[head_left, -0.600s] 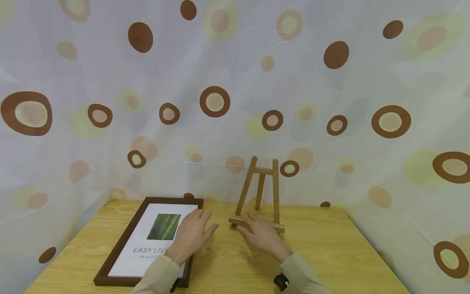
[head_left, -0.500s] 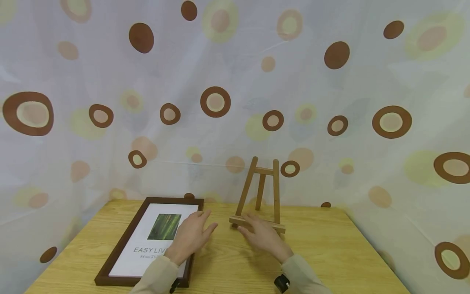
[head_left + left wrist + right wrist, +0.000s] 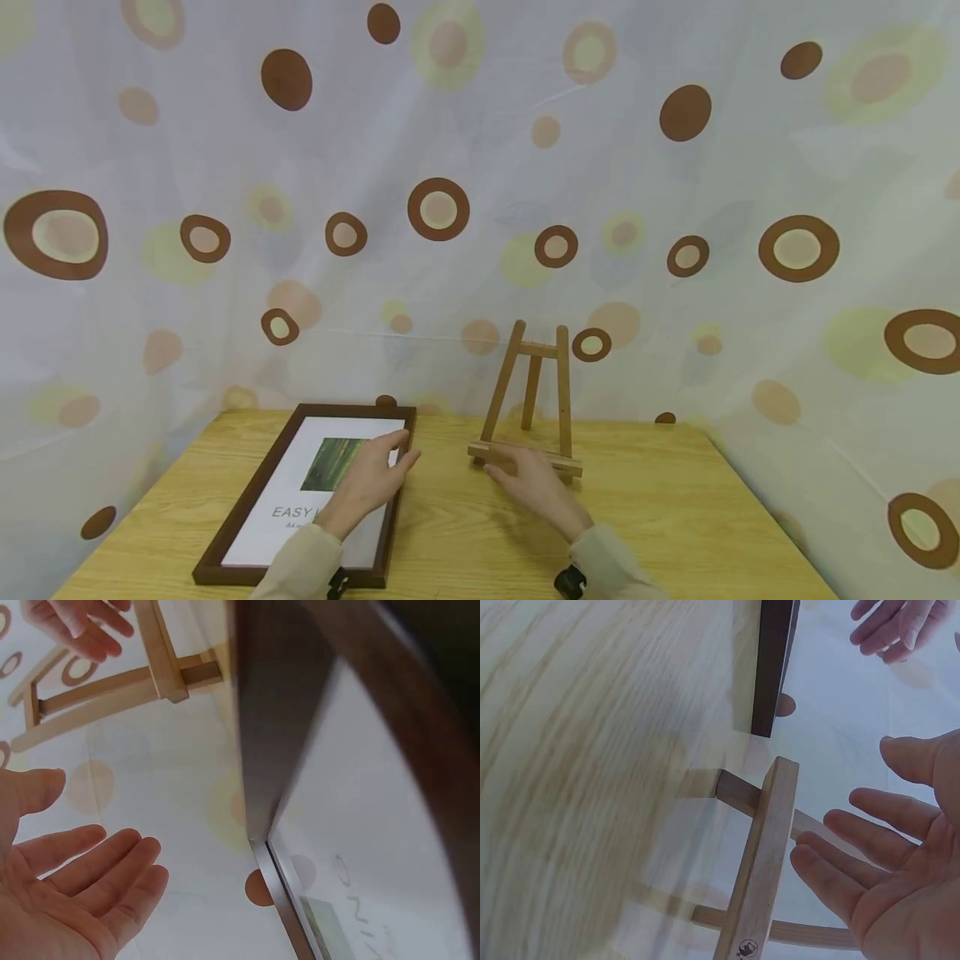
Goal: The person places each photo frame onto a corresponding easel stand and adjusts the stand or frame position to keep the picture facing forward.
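From where I stood, what had just changed was the left hand (image 3: 367, 481): it had drifted left, so its fingertips, which had reached past the right rim of the picture frame (image 3: 255, 492), now came only as far as that rim, with the palm across the lettered sheet. Its fingers (image 3: 139, 904) were slightly bent and its thumb stood well apart from them, with nothing between, and the left wrist view showed a gap to the frame. The right hand (image 3: 534, 483) had hardly stirred. It hung just by the front ledge of the small wooden easel (image 3: 564, 392), fingers (image 3: 832, 881) spread a little, thumb away, grasping nothing; whether a fingertip brushed the ledge I couldn't tell. Neither object had shifted. The frame lay flat, face up, on the left of the worktop (image 3: 660, 517), and the easel stood upright at the far side, right of the middle, well apart from it. To my mind the drift had brought the left hand into better reach of the frame's right rim, but the work itself was no further along, since neither hand had hold of anything.
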Demonstrator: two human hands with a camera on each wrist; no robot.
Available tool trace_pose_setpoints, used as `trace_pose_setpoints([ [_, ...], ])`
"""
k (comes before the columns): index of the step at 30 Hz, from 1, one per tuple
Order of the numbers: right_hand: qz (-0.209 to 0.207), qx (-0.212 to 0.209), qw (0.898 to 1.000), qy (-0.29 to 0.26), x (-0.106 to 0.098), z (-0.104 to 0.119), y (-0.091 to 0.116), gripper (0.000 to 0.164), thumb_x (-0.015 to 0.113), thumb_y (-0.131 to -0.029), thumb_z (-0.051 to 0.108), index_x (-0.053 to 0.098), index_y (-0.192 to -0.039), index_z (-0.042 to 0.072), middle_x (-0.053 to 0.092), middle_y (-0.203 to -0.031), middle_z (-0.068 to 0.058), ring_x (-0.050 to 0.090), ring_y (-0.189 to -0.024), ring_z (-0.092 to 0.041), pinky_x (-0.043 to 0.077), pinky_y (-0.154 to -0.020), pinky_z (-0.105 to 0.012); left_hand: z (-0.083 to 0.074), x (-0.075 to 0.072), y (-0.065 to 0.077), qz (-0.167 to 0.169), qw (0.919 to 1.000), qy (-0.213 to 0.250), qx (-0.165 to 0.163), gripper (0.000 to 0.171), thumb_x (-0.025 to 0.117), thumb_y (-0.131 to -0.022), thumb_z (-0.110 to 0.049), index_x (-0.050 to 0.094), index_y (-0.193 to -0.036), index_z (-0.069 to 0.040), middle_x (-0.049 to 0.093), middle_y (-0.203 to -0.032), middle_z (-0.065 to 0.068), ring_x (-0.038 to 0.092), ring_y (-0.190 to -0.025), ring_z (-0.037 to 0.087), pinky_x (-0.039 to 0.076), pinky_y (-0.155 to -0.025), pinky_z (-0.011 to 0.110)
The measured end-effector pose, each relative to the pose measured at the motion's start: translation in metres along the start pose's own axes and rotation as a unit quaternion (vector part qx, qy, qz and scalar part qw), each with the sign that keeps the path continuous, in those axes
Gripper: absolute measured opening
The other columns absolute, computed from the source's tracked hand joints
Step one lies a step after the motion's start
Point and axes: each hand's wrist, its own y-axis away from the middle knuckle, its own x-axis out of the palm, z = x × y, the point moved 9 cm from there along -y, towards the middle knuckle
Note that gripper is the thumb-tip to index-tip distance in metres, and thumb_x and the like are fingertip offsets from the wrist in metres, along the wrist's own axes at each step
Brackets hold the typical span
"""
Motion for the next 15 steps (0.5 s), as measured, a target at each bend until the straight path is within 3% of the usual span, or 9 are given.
trace_pose_setpoints([
  [3,0.003,0.009,1.0,-0.01,0.002,-0.001,0.0,0.045,0.06,-0.098,0.029,0.058,-0.134,0.001,0.062,-0.132,-0.018,0.067,-0.101,-0.035,0.052,-0.095,-0.052,0.004,-0.004,0.002,-0.003,1.0,0.007,0.0,0.035,0.063,-0.096,-0.026,0.065,-0.122,-0.003,0.068,-0.12,0.016,0.065,-0.109,0.033,0.054,-0.091,0.05],
  [6,0.003,0.017,0.999,-0.033,0.002,-0.001,0.001,0.045,0.059,-0.099,0.028,0.058,-0.134,0.0,0.065,-0.128,-0.018,0.07,-0.091,-0.032,0.056,-0.087,-0.048,0.011,-0.009,0.004,-0.006,0.9996,0.022,-0.017,0.038,0.065,-0.095,-0.03,0.066,-0.122,-0.003,0.07,-0.117,0.016,0.067,-0.106,0.033,0.055,-0.089,0.048],
  [8,0.001,0.019,0.999,-0.047,0.002,-0.002,0.001,0.044,0.059,-0.099,0.027,0.059,-0.133,-0.001,0.066,-0.126,-0.017,0.068,-0.103,-0.031,0.056,-0.087,-0.048,0.017,-0.011,0.006,-0.005,0.9987,0.038,-0.033,0.043,0.067,-0.093,-0.032,0.065,-0.124,-0.001,0.07,-0.117,0.018,0.068,-0.104,0.033,0.056,-0.088,0.048],
  [15,-0.007,0.023,0.995,-0.097,0.008,-0.008,0.0,0.041,0.06,-0.098,0.025,0.061,-0.129,-0.002,0.067,-0.121,-0.02,0.066,-0.106,-0.034,0.056,-0.089,-0.048,0.035,-0.02,0.009,0.0,0.9946,0.073,-0.074,0.039,0.07,-0.091,-0.027,0.067,-0.118,0.001,0.073,-0.106,0.015,0.071,-0.096,0.028,0.058,-0.082,0.043],
])
